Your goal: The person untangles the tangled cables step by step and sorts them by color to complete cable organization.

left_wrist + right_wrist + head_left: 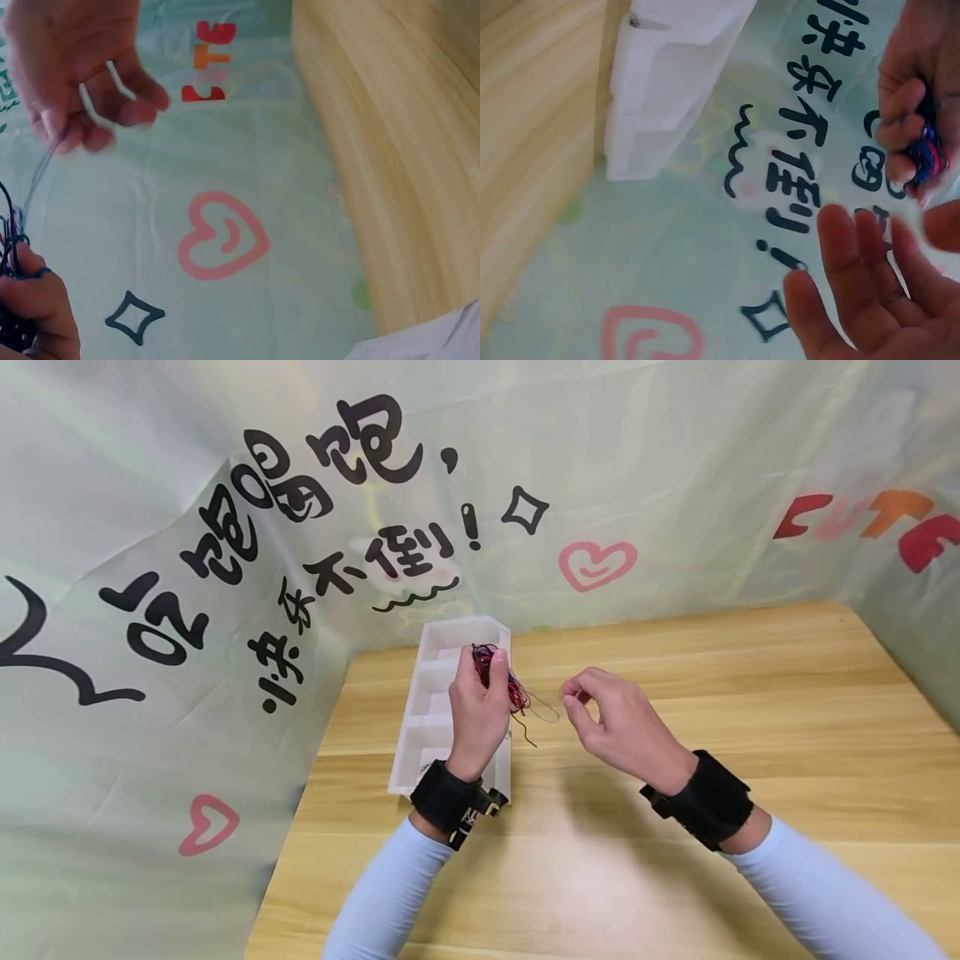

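My left hand (480, 710) grips a tangled bundle of thin cords (517, 693) in red, blue and dark strands, above the edge of a white compartment tray (412, 727). One pale cord loop and a dark loose end stick out of the bundle to the right. The right hand (622, 718) is just beyond that loop, its fingers loosely bent, with a small gap to the loop in the head view. In the left wrist view the pale strand (36, 176) reaches up to the right fingertips. Nothing shows between the right fingers (840, 255) in the right wrist view.
The tray has several compartments, with something dark and thin in the nearest one. It stands on a wooden table (750, 710) against a pale fabric wall (675, 460) printed with writing and hearts. More fabric closes off the left and right sides.
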`<action>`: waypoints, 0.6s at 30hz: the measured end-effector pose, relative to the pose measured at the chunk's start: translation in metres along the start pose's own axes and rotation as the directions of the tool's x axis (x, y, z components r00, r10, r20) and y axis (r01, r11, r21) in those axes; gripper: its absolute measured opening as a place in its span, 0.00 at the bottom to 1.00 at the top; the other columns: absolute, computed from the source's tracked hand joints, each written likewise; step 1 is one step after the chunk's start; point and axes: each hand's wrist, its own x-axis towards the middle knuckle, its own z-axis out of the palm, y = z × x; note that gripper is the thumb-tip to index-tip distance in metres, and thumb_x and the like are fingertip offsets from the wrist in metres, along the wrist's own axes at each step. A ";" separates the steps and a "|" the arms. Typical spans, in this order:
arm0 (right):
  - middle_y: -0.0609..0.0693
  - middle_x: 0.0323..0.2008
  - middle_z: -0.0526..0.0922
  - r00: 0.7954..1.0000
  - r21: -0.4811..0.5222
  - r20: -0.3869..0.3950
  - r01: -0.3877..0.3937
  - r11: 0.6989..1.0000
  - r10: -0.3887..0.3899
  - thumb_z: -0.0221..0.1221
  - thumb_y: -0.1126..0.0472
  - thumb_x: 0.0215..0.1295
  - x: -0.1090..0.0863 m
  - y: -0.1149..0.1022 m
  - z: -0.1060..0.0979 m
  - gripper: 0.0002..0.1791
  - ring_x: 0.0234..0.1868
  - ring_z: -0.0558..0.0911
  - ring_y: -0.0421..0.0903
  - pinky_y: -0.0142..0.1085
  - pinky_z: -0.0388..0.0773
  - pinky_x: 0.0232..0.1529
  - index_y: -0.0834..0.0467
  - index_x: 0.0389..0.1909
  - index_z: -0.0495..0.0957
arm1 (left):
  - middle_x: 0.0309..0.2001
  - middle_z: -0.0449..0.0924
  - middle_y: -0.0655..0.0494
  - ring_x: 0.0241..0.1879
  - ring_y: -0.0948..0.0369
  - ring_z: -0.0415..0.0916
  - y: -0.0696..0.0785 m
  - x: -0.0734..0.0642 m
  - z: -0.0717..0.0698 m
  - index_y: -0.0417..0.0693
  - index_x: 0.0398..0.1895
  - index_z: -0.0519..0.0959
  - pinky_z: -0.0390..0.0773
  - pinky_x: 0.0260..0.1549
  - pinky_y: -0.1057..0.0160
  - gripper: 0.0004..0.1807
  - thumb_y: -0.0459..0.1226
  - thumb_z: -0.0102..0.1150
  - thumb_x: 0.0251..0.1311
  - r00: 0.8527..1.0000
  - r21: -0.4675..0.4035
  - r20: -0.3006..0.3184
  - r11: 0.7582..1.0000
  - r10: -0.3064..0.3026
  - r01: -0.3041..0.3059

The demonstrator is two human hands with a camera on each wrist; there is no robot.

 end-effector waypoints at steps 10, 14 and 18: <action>0.45 0.21 0.73 0.977 -0.261 0.132 0.197 0.945 -0.167 0.59 0.63 0.61 0.004 -0.005 0.006 0.09 0.19 0.67 0.38 0.36 0.71 0.16 0.62 0.40 0.77 | 0.22 0.72 0.51 0.18 0.63 0.69 0.001 -0.004 0.006 0.37 0.36 0.67 0.69 0.14 0.64 0.07 0.34 0.50 0.66 0.998 0.007 0.063 1.000 -0.011 0.010; 0.42 0.19 0.69 0.978 -0.274 0.136 0.189 0.943 -0.156 0.55 0.63 0.64 0.002 -0.004 0.005 0.05 0.18 0.66 0.38 0.36 0.71 0.16 0.58 0.30 0.77 | 0.20 0.70 0.53 0.18 0.63 0.67 -0.019 -0.005 0.009 0.41 0.34 0.67 0.66 0.14 0.64 0.09 0.38 0.51 0.66 0.997 0.029 0.077 0.999 -0.027 0.024; 0.41 0.18 0.69 0.982 -0.250 0.124 0.171 0.953 -0.144 0.54 0.64 0.65 0.001 -0.003 0.001 0.08 0.18 0.67 0.37 0.35 0.71 0.17 0.56 0.26 0.76 | 0.18 0.67 0.56 0.15 0.63 0.65 -0.035 -0.006 0.009 0.45 0.34 0.66 0.64 0.11 0.64 0.12 0.45 0.49 0.67 0.996 0.077 0.088 0.997 -0.026 0.019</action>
